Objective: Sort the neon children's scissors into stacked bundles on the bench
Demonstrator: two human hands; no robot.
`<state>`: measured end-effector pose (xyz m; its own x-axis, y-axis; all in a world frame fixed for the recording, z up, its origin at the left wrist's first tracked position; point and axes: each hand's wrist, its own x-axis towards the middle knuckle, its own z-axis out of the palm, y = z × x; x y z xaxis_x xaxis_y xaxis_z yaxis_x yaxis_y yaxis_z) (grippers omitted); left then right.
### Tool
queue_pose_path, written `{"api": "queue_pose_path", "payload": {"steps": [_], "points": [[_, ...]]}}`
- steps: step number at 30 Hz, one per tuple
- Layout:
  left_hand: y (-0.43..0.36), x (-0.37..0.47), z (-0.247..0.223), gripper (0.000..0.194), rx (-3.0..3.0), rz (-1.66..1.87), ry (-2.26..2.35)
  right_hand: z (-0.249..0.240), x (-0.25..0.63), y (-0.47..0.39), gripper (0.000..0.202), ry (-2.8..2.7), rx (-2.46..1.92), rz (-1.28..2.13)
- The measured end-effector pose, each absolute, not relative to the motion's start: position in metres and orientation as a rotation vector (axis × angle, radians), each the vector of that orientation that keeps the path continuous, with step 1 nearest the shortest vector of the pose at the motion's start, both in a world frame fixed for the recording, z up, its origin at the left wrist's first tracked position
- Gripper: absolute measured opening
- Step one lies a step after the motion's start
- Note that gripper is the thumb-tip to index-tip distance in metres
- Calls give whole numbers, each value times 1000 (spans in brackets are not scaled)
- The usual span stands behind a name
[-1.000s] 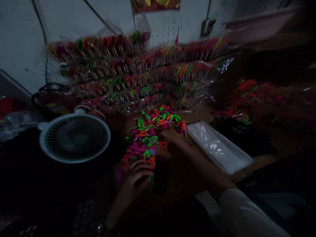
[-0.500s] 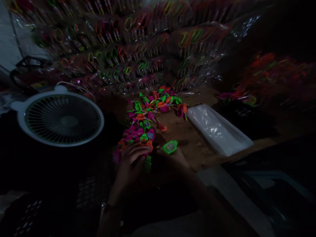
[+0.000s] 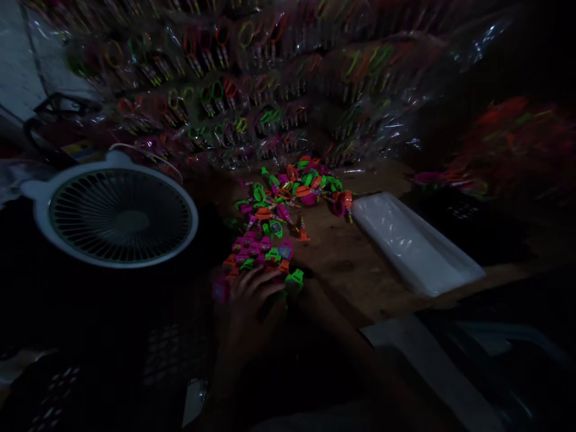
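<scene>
My left hand (image 3: 254,294) lies over the near end of a pile of toy watches (image 3: 252,243), its fingers spread and touching some of them. Most watches here are magenta, with a few orange and green ones. Beside it, my right hand (image 3: 312,297) is closed on a green toy watch (image 3: 295,278), held low at the pile's right edge; its fingers are mostly lost in the dark. Further back lies a looser heap of orange, green and magenta toy watches (image 3: 308,180). A single orange watch (image 3: 303,235) rests apart on the wooden table.
A white round fan (image 3: 132,222) stands at the left. Clear plastic bags (image 3: 416,246) lie stacked on the table (image 3: 335,240) at the right. Packed rows of bagged watches (image 3: 234,90) rise behind. A blurred reddish heap (image 3: 513,144) sits far right.
My right hand has moved the green toy watch leftward and down to the pile's edge, tilting it. My left hand's fingers have spread a little. The view has shifted slightly.
</scene>
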<state>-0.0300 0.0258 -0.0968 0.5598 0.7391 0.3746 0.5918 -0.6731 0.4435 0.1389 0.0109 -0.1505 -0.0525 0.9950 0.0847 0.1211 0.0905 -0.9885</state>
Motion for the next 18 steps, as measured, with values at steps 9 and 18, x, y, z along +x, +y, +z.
{"api": "queue_pose_path", "payload": {"steps": [9,18], "points": [[30,-11,-84,37,2715,646,1128,-155,136,15,17,-1526,-1404,954],[34,11,-82,26,2660,807,1187,-161,119,-5,24,-1617,-1547,856]]}}
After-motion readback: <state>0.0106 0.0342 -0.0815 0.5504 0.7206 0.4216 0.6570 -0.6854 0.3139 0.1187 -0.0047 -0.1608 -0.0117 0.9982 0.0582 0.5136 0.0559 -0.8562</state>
